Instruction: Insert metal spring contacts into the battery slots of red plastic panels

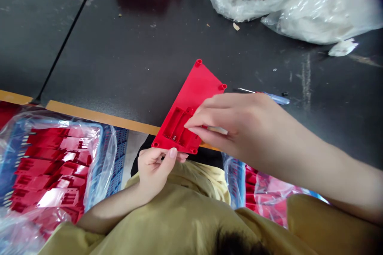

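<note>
Two hands: both of ours are on one red plastic panel (197, 87), over the near edge of the bench (98, 55).
Left hand (154, 169): curled and gripping the panel's near edge, thumb on top.
Right hand (233, 125): fingers draped over the moulded compartment (179, 125); we can't tell if they're pinching the pale sliver (217, 130) between them, the view's poor.
Handling: we'd guess light, stiff and a bit slick, so hold the flat edges, not the corner posts (198, 62).
Nearby: blue-handled screwdriver (277, 98) just past the right hand, clear bag of red parts (50, 167) below the bench.
</note>
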Action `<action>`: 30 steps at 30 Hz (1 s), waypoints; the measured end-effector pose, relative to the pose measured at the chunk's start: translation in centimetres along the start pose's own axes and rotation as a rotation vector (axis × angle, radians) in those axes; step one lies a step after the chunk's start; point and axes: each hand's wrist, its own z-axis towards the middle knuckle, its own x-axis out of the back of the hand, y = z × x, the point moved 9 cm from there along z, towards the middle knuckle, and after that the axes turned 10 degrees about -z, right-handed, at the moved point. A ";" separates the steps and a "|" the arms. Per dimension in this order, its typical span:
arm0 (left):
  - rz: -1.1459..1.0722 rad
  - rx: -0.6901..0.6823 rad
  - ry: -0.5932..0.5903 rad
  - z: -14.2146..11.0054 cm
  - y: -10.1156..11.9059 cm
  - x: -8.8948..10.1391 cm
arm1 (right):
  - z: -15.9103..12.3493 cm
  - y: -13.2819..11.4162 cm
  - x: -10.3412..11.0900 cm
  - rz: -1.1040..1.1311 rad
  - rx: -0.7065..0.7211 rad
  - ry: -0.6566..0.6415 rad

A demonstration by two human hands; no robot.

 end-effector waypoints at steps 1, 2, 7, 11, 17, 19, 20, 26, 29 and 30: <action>-0.006 -0.003 -0.001 -0.1 0.0 0.0 | -0.2 0.2 0.3 0.066 -0.059 0.043; -0.009 -0.005 -0.004 -0.1 -0.1 0.0 | -0.5 0.3 0.4 0.115 -0.117 0.081; 0.024 -0.037 -0.029 -0.2 -0.1 0.1 | -2.2 -0.2 -0.7 0.107 -0.247 0.151; 0.088 -0.102 -0.051 0.0 0.5 -0.2 | -2.7 -1.3 -1.7 0.031 -0.199 0.174; 0.090 -0.155 -0.068 0.2 1.1 -0.5 | -2.7 -2.4 -1.9 -0.044 -0.142 0.178; 0.089 -0.160 -0.071 0.1 1.2 -0.5 | -2.8 -2.6 -2.0 -0.034 -0.128 0.164; 0.091 -0.160 -0.072 0.1 1.2 -0.5 | -2.8 -2.7 -2.0 -0.024 -0.120 0.159; 0.079 -0.151 -0.083 0.0 0.9 -0.6 | -2.8 -2.7 -2.3 0.006 -0.140 0.109; 0.067 -0.126 -0.080 0.0 0.7 -0.6 | -2.7 -2.5 -2.5 0.026 -0.156 0.083; 0.065 -0.115 -0.077 0.1 0.7 -0.5 | -2.6 -2.3 -2.6 0.040 -0.163 0.076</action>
